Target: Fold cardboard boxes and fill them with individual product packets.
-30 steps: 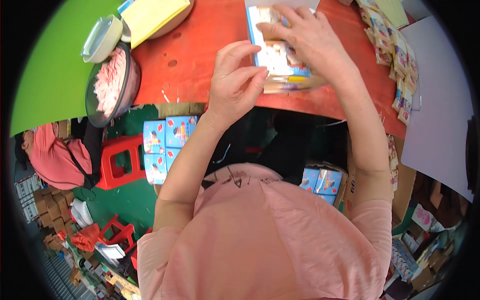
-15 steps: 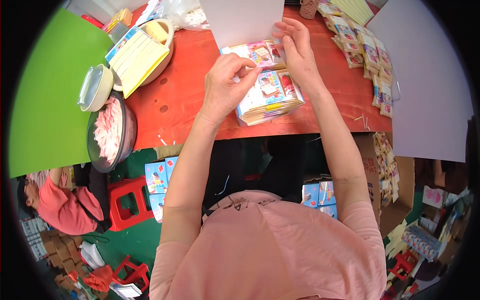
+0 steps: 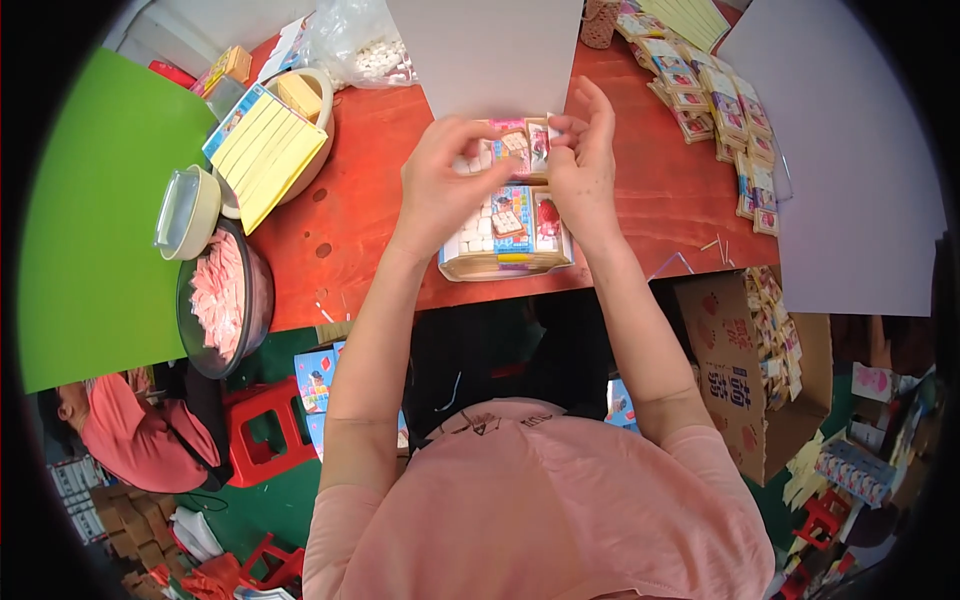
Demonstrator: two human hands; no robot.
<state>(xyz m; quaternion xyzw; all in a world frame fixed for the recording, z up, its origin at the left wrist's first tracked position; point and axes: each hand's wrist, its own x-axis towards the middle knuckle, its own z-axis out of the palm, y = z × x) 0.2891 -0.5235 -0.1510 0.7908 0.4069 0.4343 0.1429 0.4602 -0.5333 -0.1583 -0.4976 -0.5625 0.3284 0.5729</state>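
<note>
An open carton (image 3: 510,272) stands at the table's near edge, its tall pale lid (image 3: 485,55) raised at the back. Two rows of flat packs fill it. A near pack (image 3: 508,220) shows small white blocks, a colourful printed card and a red item; a far pack (image 3: 513,145) looks similar, with a pink card. Over the left side of the far row hovers my left hand (image 3: 440,180), thumb and fingers apart and slightly blurred. My right hand (image 3: 585,175) is at the carton's right side, fingers spread and partly bent. Neither hand visibly holds anything.
Many wrapped packs (image 3: 735,110) are piled on the red table's right. Left are a tub with yellow sheets (image 3: 265,145), a small bowl (image 3: 190,210) and a black basin (image 3: 265,290) of pink-white sachets. A brown carton (image 3: 720,370) stands below right. Another person (image 3: 140,430) sits lower left.
The carton has shifted left and nearer in the picture and sits straighter. Both hands have come down lower over it; the left hand's thumb and fingers have parted.
</note>
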